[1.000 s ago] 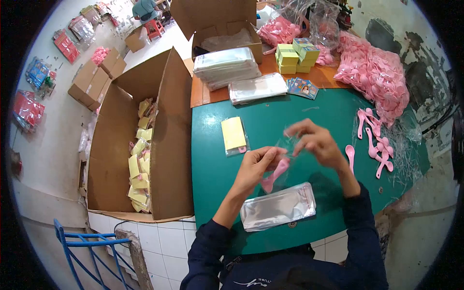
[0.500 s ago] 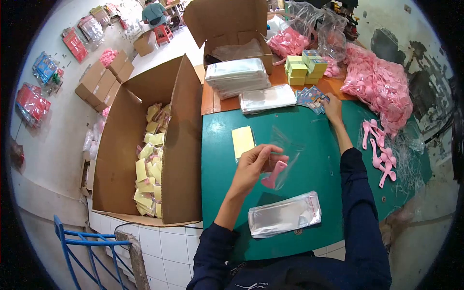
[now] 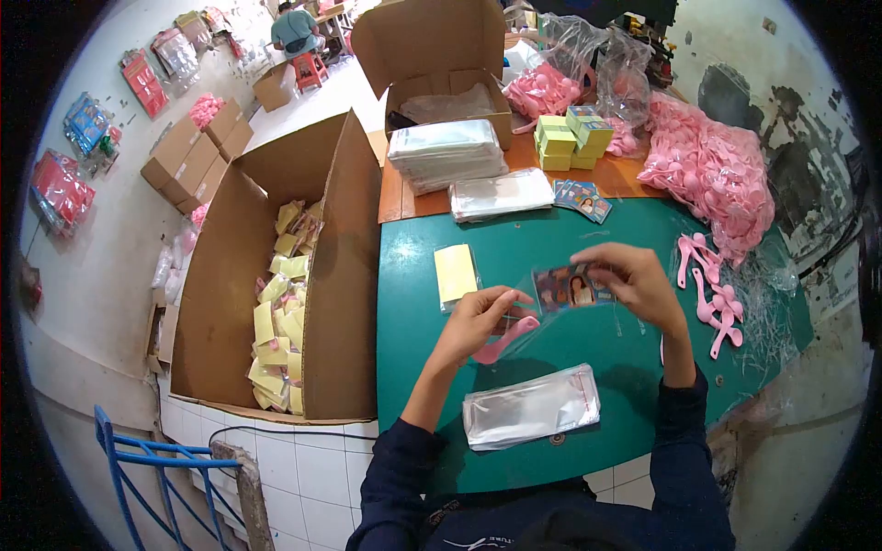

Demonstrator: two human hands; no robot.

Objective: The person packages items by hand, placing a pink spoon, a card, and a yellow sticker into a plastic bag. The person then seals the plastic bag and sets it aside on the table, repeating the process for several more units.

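Note:
My left hand [image 3: 473,323] is closed on a clear plastic bag [image 3: 535,332] with a pink spoon [image 3: 505,342] in it. At the bag's mouth my right hand [image 3: 637,280] pinches a printed picture card [image 3: 574,288], which overlaps the clear film in this view. Below both hands lies a stack of clear bags [image 3: 533,407] on the green table [image 3: 423,367]. Beyond my left hand is a bagged yellow card [image 3: 456,274]. Several more picture cards [image 3: 582,199] are fanned out at the back, and loose pink spoons [image 3: 712,298] lie on the right.
A tall cardboard box [image 3: 340,275] of filled packets stands against the table's left side. Bag stacks [image 3: 446,151], yellow card blocks [image 3: 556,138] and a big sack of pink spoons [image 3: 712,174] line the back. A person [image 3: 296,32] sits far off.
My right hand has come from the fanned cards to the bag, bringing one picture card along. In my left hand the bag and spoon have shifted slightly left.

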